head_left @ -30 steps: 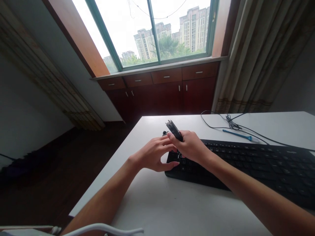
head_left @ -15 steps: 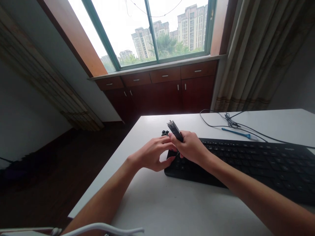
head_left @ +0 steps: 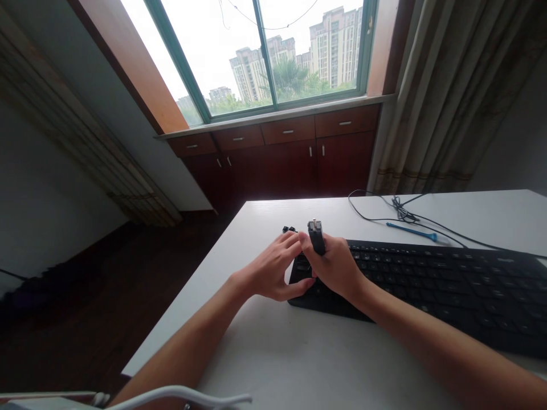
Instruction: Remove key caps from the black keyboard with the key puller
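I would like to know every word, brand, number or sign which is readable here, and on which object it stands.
None can be read.
Keyboard, far edge toward the right: a pale mark, too blurred.
Keys: faint pale marks, too small.
Black tool in the right hand: no text visible.

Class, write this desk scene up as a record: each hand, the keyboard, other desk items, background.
Left hand: curved at the left end of the black keyboard; contact unclear
Right hand: gripping a dark tool, metal tip up
Keyboard: on the white table
Beyond left hand: small black pieces
Behind keyboard: blue stick, black cable
Background: cabinet below window
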`<state>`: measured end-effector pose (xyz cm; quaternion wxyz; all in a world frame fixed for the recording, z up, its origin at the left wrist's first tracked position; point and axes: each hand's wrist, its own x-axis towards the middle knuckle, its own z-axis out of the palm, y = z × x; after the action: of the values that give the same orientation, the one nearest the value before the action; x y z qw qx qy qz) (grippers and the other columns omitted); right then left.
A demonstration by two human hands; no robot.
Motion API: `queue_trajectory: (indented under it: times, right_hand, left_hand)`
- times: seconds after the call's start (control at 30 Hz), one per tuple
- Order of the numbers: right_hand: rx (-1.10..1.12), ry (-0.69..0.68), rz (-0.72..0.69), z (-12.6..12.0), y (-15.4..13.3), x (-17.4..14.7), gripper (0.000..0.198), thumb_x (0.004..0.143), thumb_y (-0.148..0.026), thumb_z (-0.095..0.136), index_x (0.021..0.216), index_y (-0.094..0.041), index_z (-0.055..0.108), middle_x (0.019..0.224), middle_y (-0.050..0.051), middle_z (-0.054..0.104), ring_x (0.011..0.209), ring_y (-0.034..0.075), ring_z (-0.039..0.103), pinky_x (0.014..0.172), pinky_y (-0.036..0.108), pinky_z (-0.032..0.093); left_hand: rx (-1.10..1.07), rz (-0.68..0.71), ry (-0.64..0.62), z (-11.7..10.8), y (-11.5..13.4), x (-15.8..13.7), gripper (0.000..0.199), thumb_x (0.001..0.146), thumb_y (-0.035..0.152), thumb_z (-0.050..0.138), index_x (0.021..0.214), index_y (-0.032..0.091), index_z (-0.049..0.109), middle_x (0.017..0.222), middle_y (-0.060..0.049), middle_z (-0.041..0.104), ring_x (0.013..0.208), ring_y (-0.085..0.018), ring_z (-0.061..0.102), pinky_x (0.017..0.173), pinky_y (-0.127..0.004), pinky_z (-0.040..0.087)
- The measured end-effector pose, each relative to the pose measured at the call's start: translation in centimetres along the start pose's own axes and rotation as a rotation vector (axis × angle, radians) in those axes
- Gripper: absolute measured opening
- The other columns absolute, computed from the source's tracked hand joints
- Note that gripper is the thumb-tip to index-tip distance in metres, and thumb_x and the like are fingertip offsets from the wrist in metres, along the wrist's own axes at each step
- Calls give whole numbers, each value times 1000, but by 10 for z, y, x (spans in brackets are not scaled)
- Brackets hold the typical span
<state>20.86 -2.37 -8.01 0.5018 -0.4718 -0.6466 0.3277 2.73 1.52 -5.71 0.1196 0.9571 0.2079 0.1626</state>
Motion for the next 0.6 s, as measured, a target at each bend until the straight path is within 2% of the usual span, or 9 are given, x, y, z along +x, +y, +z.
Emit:
queue_trajectory:
  times: [0.1, 0.2, 0.27, 0.37, 0.5, 0.6]
  right_hand:
    - [5, 36, 4, 1, 1, 0, 36, 97, -40, 56, 66, -22, 53, 47, -3, 54, 48, 15, 56, 56, 26, 45]
    - [39, 76, 9, 1, -1, 0, 40, 97, -46, 57, 66, -23, 49, 49, -2, 54, 48, 15, 55, 55, 26, 46]
    - [101, 136, 38, 1, -2, 1, 41, 100, -51, 53, 69, -23, 50, 50, -2, 57, 47, 14, 57, 54, 25, 46]
    - [128, 150, 39, 3, -3, 3, 40, 99, -50, 54, 70, -23, 52, 51, -2, 58, 47, 14, 58, 53, 25, 46]
    - [91, 118, 30, 4, -1, 4, 40, 96, -47, 56, 64, -23, 51, 49, -2, 54, 50, 15, 56, 54, 26, 45]
    - [85, 145, 50, 4, 1, 7, 42, 99, -49, 50, 66, -22, 51, 51, -1, 54, 52, 15, 54, 54, 26, 43]
  left_hand:
    - [-73, 18, 89, 15, 7, 2, 53, 87, 30, 63, 135, 17, 44, 130, -17, 58, 122, -33, 55, 109, -53, 48]
    - [-190, 20, 155, 30, 14, 4, 46, 86, 24, 59, 128, 17, 43, 113, -13, 62, 102, -27, 62, 91, -45, 58]
    - [-240, -53, 197, 36, 17, 5, 40, 87, 22, 57, 125, 17, 44, 100, -8, 61, 89, -23, 62, 81, -40, 59]
    - [-240, -127, 238, 34, 18, 6, 47, 88, 22, 58, 132, 17, 43, 103, -9, 62, 94, -24, 63, 85, -42, 59]
    - [-133, -59, 127, 18, 7, 3, 63, 86, 25, 65, 144, 18, 41, 135, -17, 59, 123, -33, 58, 102, -50, 54]
    - [-61, -27, 53, 6, -4, -1, 61, 89, 32, 68, 144, 19, 45, 134, -15, 62, 121, -31, 59, 100, -47, 55]
